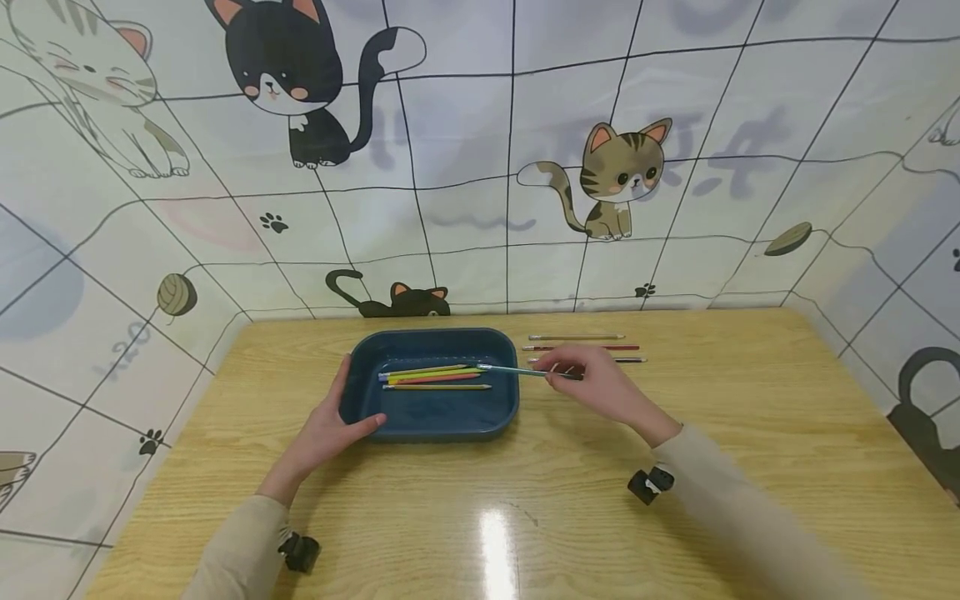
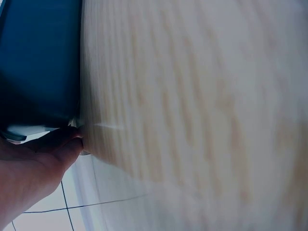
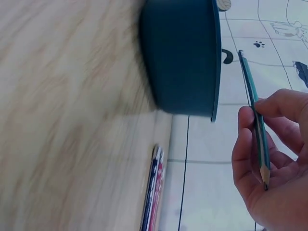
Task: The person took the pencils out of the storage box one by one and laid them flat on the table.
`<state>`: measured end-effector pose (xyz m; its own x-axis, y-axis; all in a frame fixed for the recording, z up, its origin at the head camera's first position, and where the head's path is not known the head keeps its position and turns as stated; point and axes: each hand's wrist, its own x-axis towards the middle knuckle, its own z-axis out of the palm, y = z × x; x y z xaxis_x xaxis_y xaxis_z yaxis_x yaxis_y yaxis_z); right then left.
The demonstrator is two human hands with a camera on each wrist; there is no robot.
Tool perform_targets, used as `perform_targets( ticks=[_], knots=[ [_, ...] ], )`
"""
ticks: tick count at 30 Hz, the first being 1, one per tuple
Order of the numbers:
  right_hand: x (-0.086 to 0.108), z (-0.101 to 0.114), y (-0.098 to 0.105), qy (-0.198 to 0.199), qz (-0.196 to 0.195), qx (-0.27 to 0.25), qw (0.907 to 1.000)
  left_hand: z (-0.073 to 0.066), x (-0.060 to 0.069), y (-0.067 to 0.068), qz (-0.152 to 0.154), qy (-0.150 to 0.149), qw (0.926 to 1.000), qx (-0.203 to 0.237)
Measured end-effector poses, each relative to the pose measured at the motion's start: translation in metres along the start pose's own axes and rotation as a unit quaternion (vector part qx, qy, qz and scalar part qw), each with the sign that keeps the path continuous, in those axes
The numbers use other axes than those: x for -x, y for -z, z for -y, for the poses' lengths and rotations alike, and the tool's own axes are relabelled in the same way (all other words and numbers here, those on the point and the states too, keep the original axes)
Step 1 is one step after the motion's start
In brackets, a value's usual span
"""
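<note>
My right hand (image 1: pixel 596 385) pinches a teal pencil (image 3: pixel 249 79) between thumb and fingers. Its eraser end reaches over the right rim of a dark blue tray (image 1: pixel 442 436), while the sharpened tip points back into the palm. At the tray's left front corner, my left hand (image 1: pixel 324 435) grips the edge, thumb over the near rim and fingers along the outer left side. Several pencils (image 1: pixel 435 378) in yellow, green and reddish tones lie inside, with a yellow pencil (image 1: pixel 442 387) slightly apart. The left wrist view shows the tray's outer wall (image 2: pixel 41 53) beside the fingers.
Behind the right hand, three pencils lie side by side on the wooden table (image 1: pixel 480 483): a tan pencil (image 1: pixel 577 337), a red pencil (image 1: pixel 592 347) and a dark pencil (image 1: pixel 630 360). A cat-printed sheet (image 1: pixel 465 208) rises at the table's back and sides.
</note>
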<state>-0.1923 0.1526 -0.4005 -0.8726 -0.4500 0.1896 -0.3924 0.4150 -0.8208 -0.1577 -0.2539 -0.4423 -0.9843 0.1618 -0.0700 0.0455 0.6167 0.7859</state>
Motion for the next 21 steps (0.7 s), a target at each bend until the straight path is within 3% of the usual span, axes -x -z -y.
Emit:
perform_targets(
  ticks=[14,21],
  knots=[
    [0.03,-0.031,0.03,-0.025,-0.024,0.018,0.9992,-0.002,0.0,0.0,-0.004,0.005,1.0,-0.001],
    [0.033,-0.058,0.038,-0.047,-0.001,0.043,0.998,-0.001,0.0,-0.001,-0.003,0.006,1.0,-0.003]
  ],
)
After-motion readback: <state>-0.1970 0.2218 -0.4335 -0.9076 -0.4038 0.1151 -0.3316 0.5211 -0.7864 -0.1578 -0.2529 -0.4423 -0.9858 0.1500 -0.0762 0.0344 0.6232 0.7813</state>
